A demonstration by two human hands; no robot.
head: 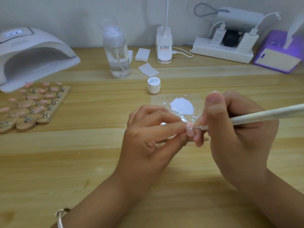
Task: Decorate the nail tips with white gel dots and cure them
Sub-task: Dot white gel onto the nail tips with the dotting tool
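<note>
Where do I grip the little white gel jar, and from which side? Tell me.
Probably best: grip the gel jar round its lid, coming down from above and pinching its left and right sides. It stands upright and closed, short and round, apart from the pump bottle behind and the white gel puddle in front.

A clear pump bottle [117,51] stands at the back of the wooden worktop [82,162], with stacked white wipes [142,54] just beside it. Further right are a lamp base [164,45], a power strip [222,53] holding chargers, and a purple box [278,53].
</note>
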